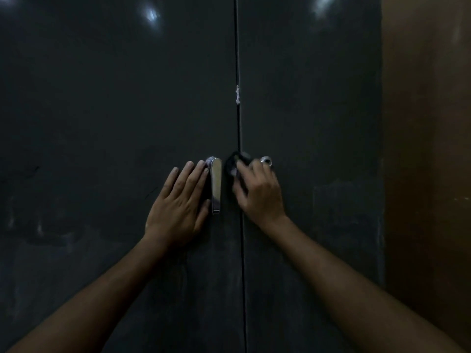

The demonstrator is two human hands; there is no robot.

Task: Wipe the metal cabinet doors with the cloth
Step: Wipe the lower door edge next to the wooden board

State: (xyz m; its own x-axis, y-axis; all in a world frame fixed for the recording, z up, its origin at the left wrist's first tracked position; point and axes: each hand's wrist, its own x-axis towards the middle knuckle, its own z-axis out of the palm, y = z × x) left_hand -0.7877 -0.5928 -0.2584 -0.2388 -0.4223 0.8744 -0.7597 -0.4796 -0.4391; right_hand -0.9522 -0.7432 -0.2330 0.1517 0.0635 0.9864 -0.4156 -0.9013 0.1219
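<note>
Dark grey metal fills nearly everything in front of me: two cabinet doors, the left door point(102, 123) and the right door point(313, 110), meeting at one thin vertical seam point(239, 128) that runs from top to bottom. A small pale smear point(237, 95) sits on that seam above my hands.

My left hand point(178, 202) lies flat on the left door near its inner edge, fingers straight and close together, the fingertips touching the side of the one shiny metal handle point(216, 184), which hangs upright just beside the seam.

My right hand point(260, 192) is on the right door just across the seam, fingers curled round a dark cloth point(235, 164) bunched against the metal. The cloth shows as a black, blurred wad at my fingertips, at the inner edge of the right door, level with the top of the handle; how much of it I hold I cannot tell.

One small round silver lock point(266, 161) sits on the right door, just beside my knuckles.

Past the right door's outer edge stands a brown wall point(428, 149). Three soft light reflections show near the doors' top edge.
</note>
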